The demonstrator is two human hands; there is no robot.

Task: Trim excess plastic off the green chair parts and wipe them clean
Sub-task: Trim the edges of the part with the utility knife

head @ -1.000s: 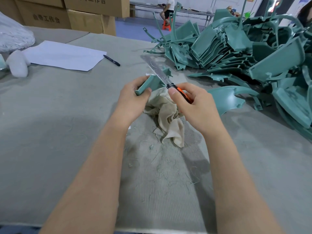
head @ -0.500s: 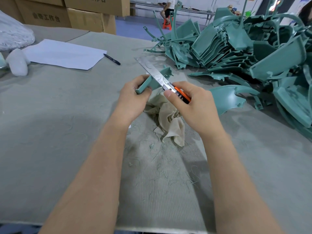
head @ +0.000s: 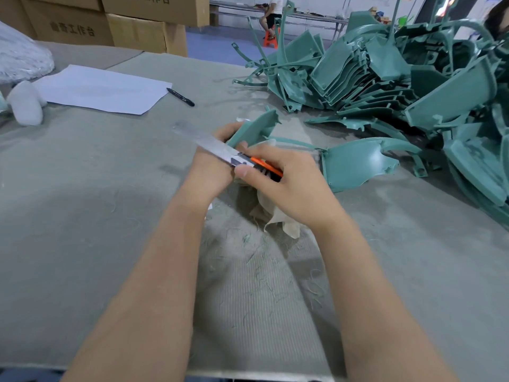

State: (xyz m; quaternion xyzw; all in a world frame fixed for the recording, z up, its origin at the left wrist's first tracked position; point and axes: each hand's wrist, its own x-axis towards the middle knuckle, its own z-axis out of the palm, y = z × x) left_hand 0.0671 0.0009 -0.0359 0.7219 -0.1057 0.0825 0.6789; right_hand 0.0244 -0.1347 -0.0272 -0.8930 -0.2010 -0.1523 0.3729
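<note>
Held part (head: 253, 128): a small teal-green moulded piece with a jagged far end is being gripped by the left hand (head: 212, 172) and tilted up off the table (head: 82, 216).
Utility knife (head: 234, 155): the orange-and-black handle is being pinched by the right hand (head: 289, 183); the long silver blade, blurred, is being pointed far-left across the left hand.
Cloth (head: 275, 216): a crumpled beige rag on the table is being partly covered by the right hand.
Loose part (head: 355, 161): a curved teal shell is being rested just right of the hands.
Pile (head: 385, 78): many teal parts are being heaped far right.
</note>
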